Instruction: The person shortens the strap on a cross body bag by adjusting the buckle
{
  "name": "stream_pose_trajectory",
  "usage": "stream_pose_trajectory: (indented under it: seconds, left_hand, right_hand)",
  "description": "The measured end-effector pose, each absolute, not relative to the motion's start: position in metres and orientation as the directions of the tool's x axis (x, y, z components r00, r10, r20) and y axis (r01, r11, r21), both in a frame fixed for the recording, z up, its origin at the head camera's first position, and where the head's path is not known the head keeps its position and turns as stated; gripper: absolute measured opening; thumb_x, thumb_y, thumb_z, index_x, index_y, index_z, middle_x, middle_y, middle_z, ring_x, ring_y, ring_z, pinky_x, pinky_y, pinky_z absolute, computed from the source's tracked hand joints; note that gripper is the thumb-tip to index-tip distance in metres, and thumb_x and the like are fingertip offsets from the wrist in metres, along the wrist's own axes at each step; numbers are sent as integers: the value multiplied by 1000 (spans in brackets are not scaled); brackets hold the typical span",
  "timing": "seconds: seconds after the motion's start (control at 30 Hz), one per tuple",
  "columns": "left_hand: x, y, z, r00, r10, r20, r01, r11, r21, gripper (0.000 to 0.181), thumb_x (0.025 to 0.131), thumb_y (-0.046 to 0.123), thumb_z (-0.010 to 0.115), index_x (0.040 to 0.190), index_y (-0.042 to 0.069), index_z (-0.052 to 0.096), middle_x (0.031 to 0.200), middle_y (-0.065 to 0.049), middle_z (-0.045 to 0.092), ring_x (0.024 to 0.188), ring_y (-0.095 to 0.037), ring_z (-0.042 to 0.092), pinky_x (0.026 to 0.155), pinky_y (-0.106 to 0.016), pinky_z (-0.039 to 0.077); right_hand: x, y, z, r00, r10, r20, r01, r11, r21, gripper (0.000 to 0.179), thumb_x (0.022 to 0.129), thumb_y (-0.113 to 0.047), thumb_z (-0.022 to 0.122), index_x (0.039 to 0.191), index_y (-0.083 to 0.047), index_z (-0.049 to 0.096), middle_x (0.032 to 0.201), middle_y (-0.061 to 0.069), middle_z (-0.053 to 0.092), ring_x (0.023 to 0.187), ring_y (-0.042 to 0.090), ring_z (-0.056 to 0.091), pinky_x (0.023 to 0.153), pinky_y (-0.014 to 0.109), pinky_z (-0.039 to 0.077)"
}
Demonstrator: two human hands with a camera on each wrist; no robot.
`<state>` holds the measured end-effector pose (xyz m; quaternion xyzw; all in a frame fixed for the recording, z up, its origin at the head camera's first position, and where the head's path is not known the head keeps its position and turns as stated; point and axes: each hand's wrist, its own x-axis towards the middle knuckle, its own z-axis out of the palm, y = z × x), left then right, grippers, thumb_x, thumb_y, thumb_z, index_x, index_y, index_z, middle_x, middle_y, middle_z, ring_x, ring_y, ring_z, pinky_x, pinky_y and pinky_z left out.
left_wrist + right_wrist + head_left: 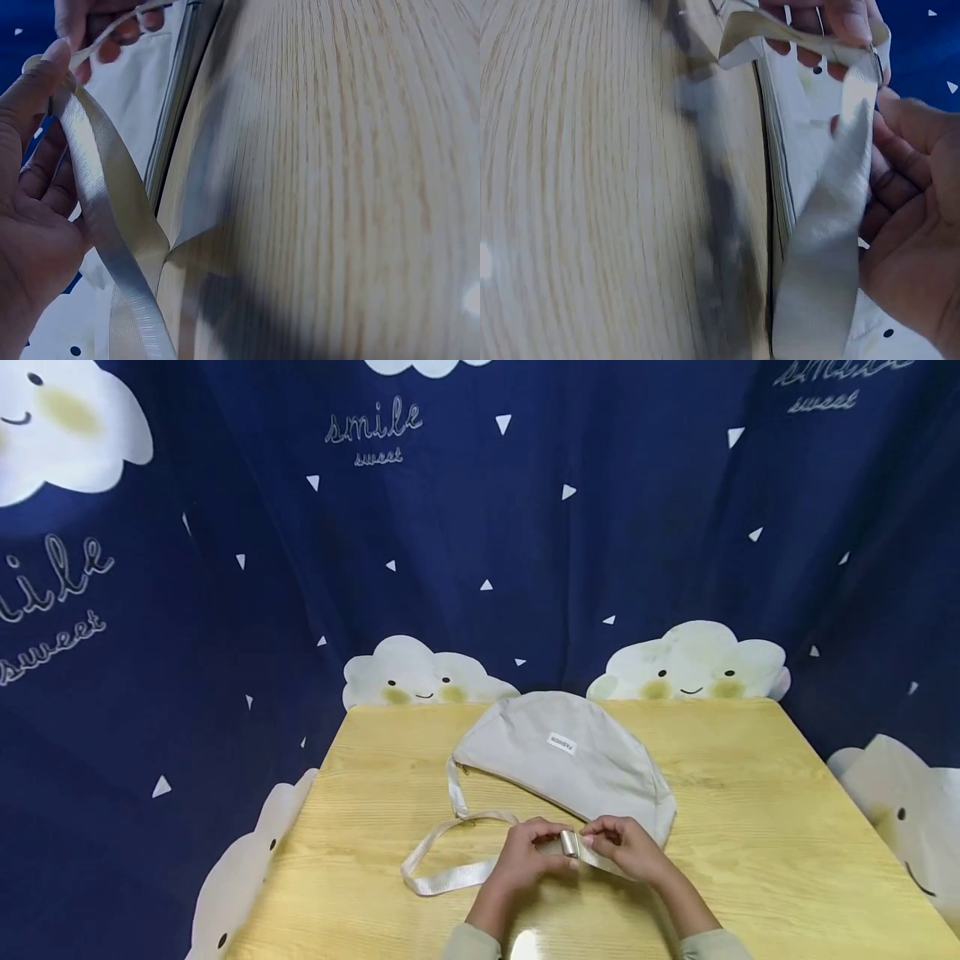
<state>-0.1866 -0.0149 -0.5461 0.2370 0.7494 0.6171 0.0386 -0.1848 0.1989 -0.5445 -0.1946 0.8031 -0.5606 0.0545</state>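
Note:
A cream half-moon bag (562,752) with a small white label lies on the wooden table, its zipper edge toward the person. Its strap (450,878) loops out to the left and runs between both hands. Thumb and fingers of the left hand (523,857) pinch the strap beside its slider buckle (570,843). Opposite it, the right hand (626,847) pinches the strap just right of the buckle. In the right wrist view the strap (825,225) hangs as a flat band below the right fingertips. The left wrist view shows the doubled strap (97,180) draping past the left palm.
The wooden table (750,860) extends on both sides of the bag. Behind it hangs a dark blue curtain (450,527) with clouds and white triangles, which also falls along the left and right table edges.

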Motion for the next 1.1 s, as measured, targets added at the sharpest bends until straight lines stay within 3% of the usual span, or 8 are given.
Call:
stream_pose_trajectory:
  seconds: [0.13, 0.47, 0.57, 0.8, 1.0, 1.1]
  left_hand:
    - [-194, -16, -557, -893, 399, 208, 285, 144, 948, 46, 66, 9, 84, 109, 6, 69, 96, 6, 64, 90, -11, 57, 80, -28, 46]
    - [-195, -16, -553, -904, 406, 138, 192, 96, 977, 47, 67, 5, 83, 111, 7, 66, 102, 5, 62, 90, -12, 58, 79, -28, 46]
    - [-194, -14, -555, -897, 422, 130, 175, 69, 982, 47, 67, 4, 83, 111, 3, 65, 101, 4, 63, 89, -12, 59, 79, -29, 47]
    - [-196, -18, -558, -899, 410, 153, 193, 59, 979, 41, 68, 1, 81, 107, 6, 68, 99, 2, 64, 90, -15, 60, 81, -37, 48]
    - [-196, -20, -555, -896, 419, 150, 204, 87, 975, 43, 68, 2, 81, 108, 6, 68, 99, 3, 61, 90, -14, 58, 80, -31, 47]
    - [-197, -19, -556, -897, 419, 139, 200, 105, 974, 44, 66, 4, 83, 108, 7, 68, 98, 5, 60, 90, -12, 58, 79, -28, 47]
  right_hand:
    - [-181, 208, -545, -910, -398, 111, -239, 287, -927, 13, 89, -5, 62, 97, 5, 65, 84, 8, 64, 72, 9, 57, 62, 24, 47]
    - [-186, 205, -542, -918, -377, 122, -246, 299, -922, 6, 88, -5, 62, 86, 0, 65, 79, 5, 62, 65, 7, 50, 57, 22, 43]
    - [-187, 198, -541, -914, -384, 132, -246, 265, -932, 7, 88, -7, 63, 86, -1, 65, 78, 5, 62, 64, 7, 48, 55, 22, 41]
    - [-185, 194, -545, -918, -369, 142, -246, 251, -936, 11, 88, -4, 62, 94, 4, 65, 81, 7, 64, 69, 9, 55, 59, 24, 46]
    - [-182, 206, -549, -904, -426, 50, -224, 370, -901, 10, 88, -10, 63, 88, 0, 64, 72, 0, 58, 63, 7, 50, 56, 24, 44]
    - [-184, 211, -548, -910, -409, 65, -256, 434, -864, 9, 86, -12, 66, 82, -4, 63, 67, -3, 55, 60, 6, 47, 54, 23, 42]
